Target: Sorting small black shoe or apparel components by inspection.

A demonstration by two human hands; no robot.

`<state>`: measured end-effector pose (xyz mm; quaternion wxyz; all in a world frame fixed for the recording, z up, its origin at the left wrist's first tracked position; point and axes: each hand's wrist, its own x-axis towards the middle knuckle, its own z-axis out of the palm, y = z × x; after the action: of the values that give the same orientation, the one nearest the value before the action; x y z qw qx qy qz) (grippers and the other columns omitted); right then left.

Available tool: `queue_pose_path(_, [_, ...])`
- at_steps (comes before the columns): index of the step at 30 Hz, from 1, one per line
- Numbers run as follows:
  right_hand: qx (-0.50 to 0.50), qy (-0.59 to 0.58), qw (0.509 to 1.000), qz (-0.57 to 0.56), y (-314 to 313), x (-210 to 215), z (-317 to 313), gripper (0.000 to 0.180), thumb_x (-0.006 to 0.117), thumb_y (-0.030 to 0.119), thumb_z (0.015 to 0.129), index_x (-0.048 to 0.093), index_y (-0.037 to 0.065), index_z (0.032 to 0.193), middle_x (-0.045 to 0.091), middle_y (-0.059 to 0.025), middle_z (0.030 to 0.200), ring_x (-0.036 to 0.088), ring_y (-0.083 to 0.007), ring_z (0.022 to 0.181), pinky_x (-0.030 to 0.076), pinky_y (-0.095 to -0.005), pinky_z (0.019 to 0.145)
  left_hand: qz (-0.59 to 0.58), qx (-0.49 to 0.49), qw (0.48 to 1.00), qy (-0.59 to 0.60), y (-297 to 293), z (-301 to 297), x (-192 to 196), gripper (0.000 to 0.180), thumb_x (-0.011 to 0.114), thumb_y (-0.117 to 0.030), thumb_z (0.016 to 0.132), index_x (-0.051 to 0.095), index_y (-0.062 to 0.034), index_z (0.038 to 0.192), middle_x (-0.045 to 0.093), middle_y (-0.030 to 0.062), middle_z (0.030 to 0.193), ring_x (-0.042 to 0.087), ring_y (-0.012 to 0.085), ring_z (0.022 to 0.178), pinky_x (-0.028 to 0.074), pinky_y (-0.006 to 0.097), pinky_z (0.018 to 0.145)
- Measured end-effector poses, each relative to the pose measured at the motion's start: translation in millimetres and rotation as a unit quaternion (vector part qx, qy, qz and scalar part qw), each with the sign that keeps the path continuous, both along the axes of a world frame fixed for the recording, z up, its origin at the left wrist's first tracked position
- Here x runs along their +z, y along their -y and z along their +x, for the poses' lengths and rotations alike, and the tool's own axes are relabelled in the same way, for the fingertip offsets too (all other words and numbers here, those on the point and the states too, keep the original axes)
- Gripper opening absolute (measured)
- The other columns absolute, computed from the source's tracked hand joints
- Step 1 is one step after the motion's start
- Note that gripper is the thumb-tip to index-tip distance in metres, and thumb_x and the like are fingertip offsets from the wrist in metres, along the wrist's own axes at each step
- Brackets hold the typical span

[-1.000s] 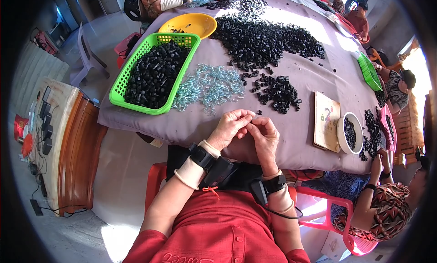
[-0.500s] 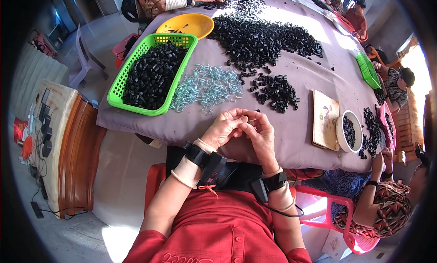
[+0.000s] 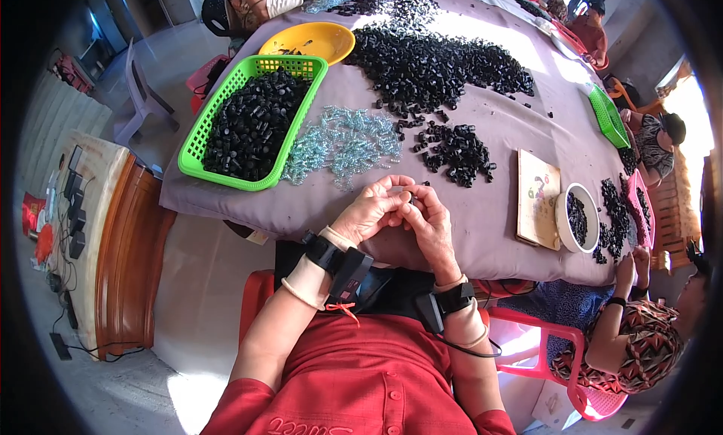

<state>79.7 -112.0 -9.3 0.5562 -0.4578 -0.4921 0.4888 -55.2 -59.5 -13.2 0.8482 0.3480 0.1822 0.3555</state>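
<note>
Over the table's near edge, my left hand (image 3: 369, 216) and my right hand (image 3: 432, 230) meet fingertip to fingertip, both closed in a pinch. Something small sits between the fingers, mostly hidden, and I cannot make out what it is. Just beyond them lies a loose heap of clear bluish spiral pieces (image 3: 345, 143). To its right is a small pile of short black cylindrical pieces (image 3: 456, 155). A green plastic basket (image 3: 190, 150) on the left holds many more black cylindrical pieces (image 3: 252, 126).
Behind the basket stands a yellow dish (image 3: 337, 39). A large black heap (image 3: 422, 66) spreads over the cloth-covered table (image 3: 482, 232). A notebook (image 3: 536, 198) and a white bowl (image 3: 570, 239) lie to the right. Other people sit around the table, one close on a pink chair (image 3: 580, 360).
My hands stay nearly in place, with only slight finger shifts. At the far left, another person's hand has moved back, baring clear pieces on the table.
</note>
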Motion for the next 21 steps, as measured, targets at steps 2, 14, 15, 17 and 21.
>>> queue_pose_path(2, [-0.002,0.009,1.0,0.006,0,2,-1,0.023,0.059,0.013,0.084,0.052,0.002,0.103,0.053,0.0034,0.068,0.048,-0.0028,0.06,0.04,-0.017,0.054,-0.006,0.005,1.0,0.001,0,1,-1,0.034,0.061,-0.013,0.083,0.045,-0.0055,0.112,0.057,0.0016,0.084,0.055,0.0062,0.064,0.044,0.017,0.052])
queue_pose_path(14, [-0.034,-0.001,0.999,0.005,0,0,-7,0.022,0.058,0.01,0.084,0.051,0.003,0.105,0.052,0.0029,0.073,0.049,-0.0023,0.063,0.04,-0.0164,0.054,-0.028,-0.007,0.999,0.038,4,0,5,0.034,0.058,-0.01,0.084,0.043,-0.0053,0.114,0.057,0.0033,0.089,0.056,0.0106,0.073,0.049,0.025,0.066])
queue_pose_path(15, [-0.035,0.007,0.999,0.004,0,1,-8,0.025,0.058,0.009,0.084,0.051,0.003,0.107,0.052,0.003,0.074,0.048,-0.0022,0.063,0.04,-0.0163,0.054,-0.025,-0.002,0.999,0.036,4,0,4,0.034,0.058,-0.01,0.084,0.043,-0.0053,0.114,0.057,0.0033,0.089,0.056,0.0106,0.073,0.049,0.025,0.066])
queue_pose_path(17, [-0.024,-0.017,1.0,0.012,3,8,-11,0.026,0.058,0.009,0.085,0.051,0.001,0.108,0.052,0.0022,0.077,0.047,-0.0027,0.063,0.04,-0.0164,0.054,-0.015,0.008,0.999,0.03,5,-2,-1,0.032,0.056,-0.01,0.085,0.044,-0.0051,0.114,0.057,0.0052,0.09,0.056,0.0116,0.071,0.049,0.025,0.065])
queue_pose_path(21, [-0.066,-0.078,0.995,-0.001,4,4,-5,0.023,0.055,0.012,0.087,0.052,-0.002,0.105,0.052,0.0003,0.079,0.048,-0.0042,0.061,0.041,-0.0176,0.054,-0.029,0.114,0.991,0.071,-1,-17,16,0.021,0.055,-0.012,0.086,0.05,-0.004,0.105,0.058,0.0087,0.088,0.053,0.0104,0.065,0.043,0.022,0.057])
